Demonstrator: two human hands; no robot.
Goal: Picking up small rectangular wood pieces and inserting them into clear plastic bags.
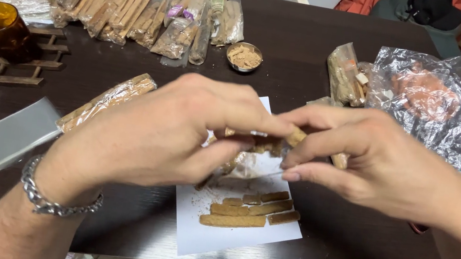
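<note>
Head view: left hand [161,130] and right hand [362,161] both pinch brown wooden sticks [278,144] in thin clear bag [249,164] above white paper [227,223]; risk: bag tears or grip slips, sticks drop among loose sticks [248,210], roll off bench [349,243] edge

Your left hand [161,130] and right hand [375,160] covered most of the wooden stick [295,136] pinched in your fingers [244,122], so its length could not be told. They also hid the upper part of the white paper [206,238]. Your forearms ran off the bottom edge.
</note>
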